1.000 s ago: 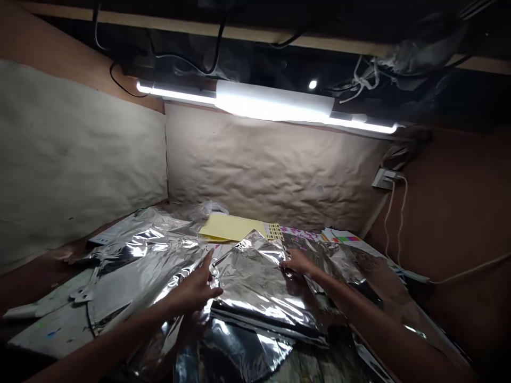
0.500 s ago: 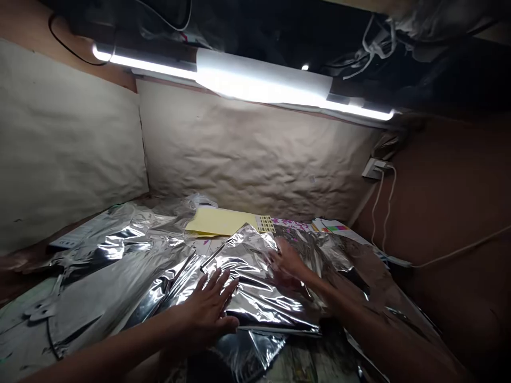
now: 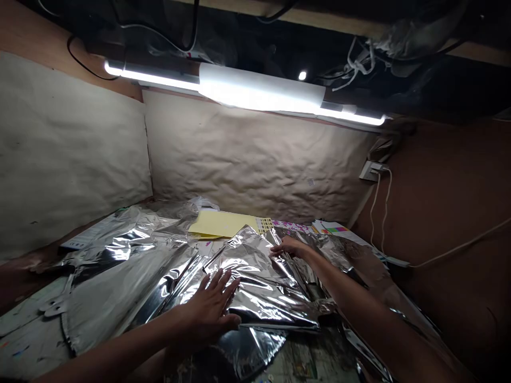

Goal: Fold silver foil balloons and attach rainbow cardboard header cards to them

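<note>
Now flat, fingers apart, the left hand [image 3: 211,308] rests at eight o'clock on the silver foil [image 3: 255,268] mid-counter [image 3: 297,367], probably steadying it, as the right hand [image 3: 293,248], whose grip I cannot tell, shifts to two o'clock.

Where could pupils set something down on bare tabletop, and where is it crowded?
Stained tabletop shows in front of the foil stack, left of the right forearm, and at lower left around scissor-like handles. The middle is crowded: left hand, right hand, yellow sheets behind.
</note>
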